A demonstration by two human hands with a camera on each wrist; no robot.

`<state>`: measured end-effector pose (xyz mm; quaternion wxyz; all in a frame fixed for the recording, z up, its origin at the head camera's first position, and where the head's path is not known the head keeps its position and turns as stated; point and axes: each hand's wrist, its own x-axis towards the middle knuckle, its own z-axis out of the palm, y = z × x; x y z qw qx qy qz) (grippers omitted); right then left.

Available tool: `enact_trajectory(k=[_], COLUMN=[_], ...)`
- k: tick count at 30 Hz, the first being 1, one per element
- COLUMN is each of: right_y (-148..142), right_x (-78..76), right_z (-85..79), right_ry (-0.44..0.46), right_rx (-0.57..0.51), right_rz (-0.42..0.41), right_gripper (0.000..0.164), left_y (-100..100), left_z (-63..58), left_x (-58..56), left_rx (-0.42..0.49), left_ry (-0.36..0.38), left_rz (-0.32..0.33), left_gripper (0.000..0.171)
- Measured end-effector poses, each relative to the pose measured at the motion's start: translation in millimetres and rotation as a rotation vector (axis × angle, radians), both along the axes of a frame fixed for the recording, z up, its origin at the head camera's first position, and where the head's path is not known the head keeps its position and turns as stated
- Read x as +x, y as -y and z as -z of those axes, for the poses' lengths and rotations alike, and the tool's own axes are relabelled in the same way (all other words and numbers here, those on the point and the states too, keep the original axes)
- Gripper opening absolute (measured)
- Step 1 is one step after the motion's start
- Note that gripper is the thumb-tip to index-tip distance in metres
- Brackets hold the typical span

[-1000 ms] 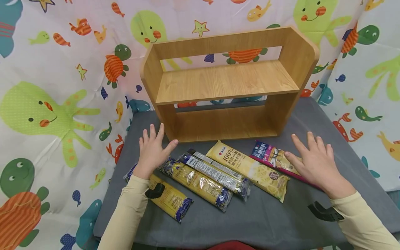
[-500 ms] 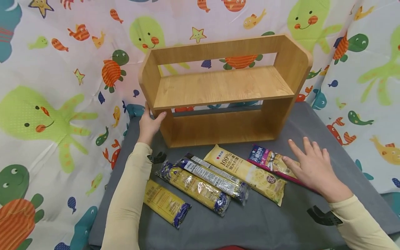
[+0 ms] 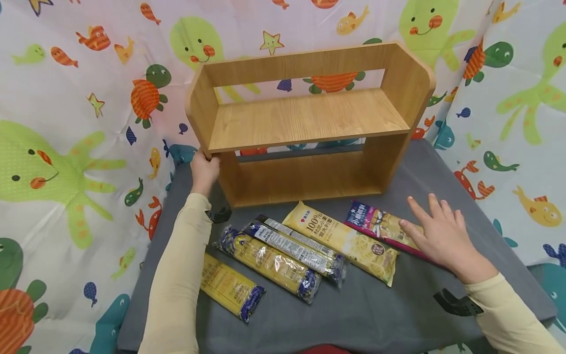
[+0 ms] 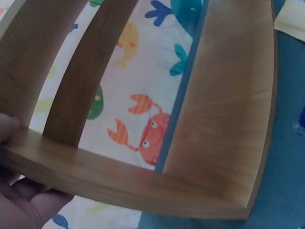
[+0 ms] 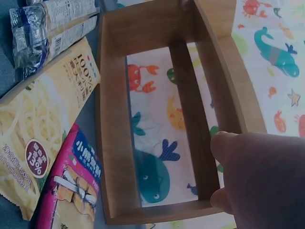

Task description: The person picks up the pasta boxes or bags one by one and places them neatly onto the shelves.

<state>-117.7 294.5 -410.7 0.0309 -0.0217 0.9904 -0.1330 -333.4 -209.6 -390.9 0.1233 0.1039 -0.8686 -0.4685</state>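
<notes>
Left hand [image 3: 204, 173] pinching shelf [image 3: 309, 118] at its left end, long axis running rightward; right hand [image 3: 446, 238] spread, clear of shelf, near pink packet [image 3: 386, 227].

Head view bright and even; glints on the packets [image 3: 274, 263] in front of the shelf [image 3: 309, 117], shade inside its lower half; both wrist views dimmer, softer, bluish

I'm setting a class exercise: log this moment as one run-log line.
left hand: grips left side of shelf; right hand: spread, near pink pack; shelf: upright on table; other packs: in front of shelf
</notes>
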Motion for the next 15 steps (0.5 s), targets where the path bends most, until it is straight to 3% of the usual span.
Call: enact_trajectory(k=[6, 15], right_y=[-15.5, -54.9], right_x=[-12.5, -27.9], right_z=[6.0, 29.3], right_ry=[0.061, 0.164], right_rx=[-0.002, -0.044], right_rz=[-0.023, -0.049], right_gripper=[0.077, 0.071], left_y=[1.5, 2.9], left_z=[2.0, 7.5], left_x=[-3.4, -1.7], left_rx=[-0.029, -0.058], left_ry=[-0.012, -0.035], left_rz=[0.028, 0.024], left_gripper=[0.044, 0.042])
